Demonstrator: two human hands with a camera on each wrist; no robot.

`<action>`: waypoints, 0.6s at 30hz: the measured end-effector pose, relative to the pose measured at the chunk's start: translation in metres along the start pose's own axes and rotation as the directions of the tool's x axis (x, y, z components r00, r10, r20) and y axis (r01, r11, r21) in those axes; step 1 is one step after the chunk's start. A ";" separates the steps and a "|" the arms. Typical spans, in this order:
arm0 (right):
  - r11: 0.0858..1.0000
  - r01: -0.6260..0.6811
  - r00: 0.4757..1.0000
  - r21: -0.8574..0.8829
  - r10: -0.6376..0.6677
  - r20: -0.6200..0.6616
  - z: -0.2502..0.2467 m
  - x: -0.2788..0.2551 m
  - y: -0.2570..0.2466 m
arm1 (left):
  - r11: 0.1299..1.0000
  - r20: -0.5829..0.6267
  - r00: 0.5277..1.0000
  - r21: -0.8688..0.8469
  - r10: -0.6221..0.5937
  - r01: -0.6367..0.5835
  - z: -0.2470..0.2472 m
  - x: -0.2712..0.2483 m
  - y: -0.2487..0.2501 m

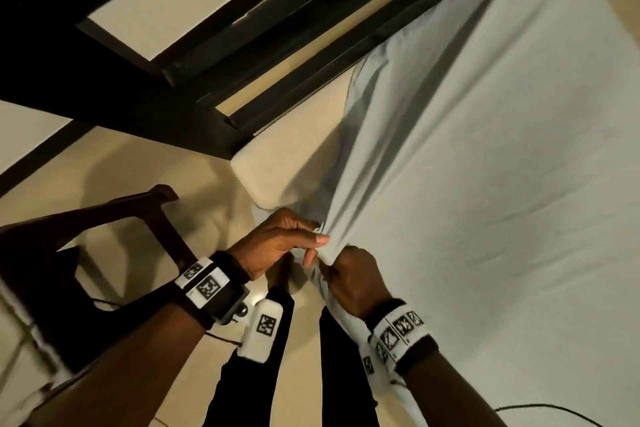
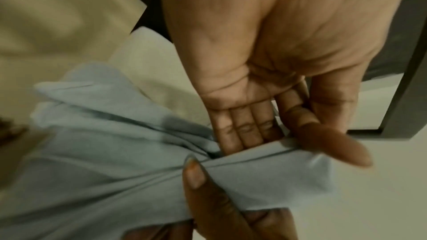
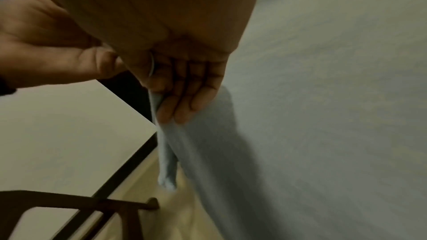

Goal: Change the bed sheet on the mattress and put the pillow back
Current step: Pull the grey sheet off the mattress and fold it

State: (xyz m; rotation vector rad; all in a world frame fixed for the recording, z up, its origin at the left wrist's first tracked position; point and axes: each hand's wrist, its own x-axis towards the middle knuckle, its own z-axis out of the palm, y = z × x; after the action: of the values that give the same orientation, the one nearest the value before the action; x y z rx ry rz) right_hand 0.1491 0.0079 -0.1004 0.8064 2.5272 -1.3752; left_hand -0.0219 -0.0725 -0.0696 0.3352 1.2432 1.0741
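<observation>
A pale blue bed sheet (image 1: 485,184) lies over the mattress, whose cream near corner (image 1: 266,170) is bare. Both hands hold the bunched corner of the sheet just off that mattress corner. My left hand (image 1: 317,246) pinches a fold between thumb and fingers; the left wrist view shows its fingers (image 2: 240,130) tucked behind the cloth (image 2: 92,171). My right hand (image 1: 337,265) grips the gathered sheet right beside it, fingers (image 3: 182,105) curled round a hanging fold (image 3: 166,161). No pillow is in view.
A dark bed frame (image 1: 277,45) runs along the far side of the mattress. A brown wooden chair (image 1: 104,218) stands on the cream floor to the left, close to my left arm. My dark-trousered legs (image 1: 249,374) are below the hands. A thin cable (image 1: 554,409) lies at lower right.
</observation>
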 end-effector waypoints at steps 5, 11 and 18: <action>0.992 0.018 0.984 -0.122 -0.039 -0.176 -0.037 -0.005 -0.054 | 0.979 -0.084 0.993 -0.183 0.081 -0.095 0.000 -0.011 0.046; 0.988 -0.082 0.996 -0.132 0.077 -0.045 -0.005 0.025 -0.043 | 1.000 -0.340 0.940 0.015 0.029 -0.026 -0.048 0.006 0.024; 0.955 -0.297 0.955 -0.016 0.297 0.019 0.036 0.017 0.009 | 0.845 -0.723 0.679 0.437 0.126 0.309 -0.121 -0.016 -0.039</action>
State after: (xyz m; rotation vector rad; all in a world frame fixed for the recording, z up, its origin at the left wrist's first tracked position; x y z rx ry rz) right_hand 0.1357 -0.0109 -0.1339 1.1092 2.2779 -1.2593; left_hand -0.1088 -0.1441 -0.1304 0.2463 2.2942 0.7497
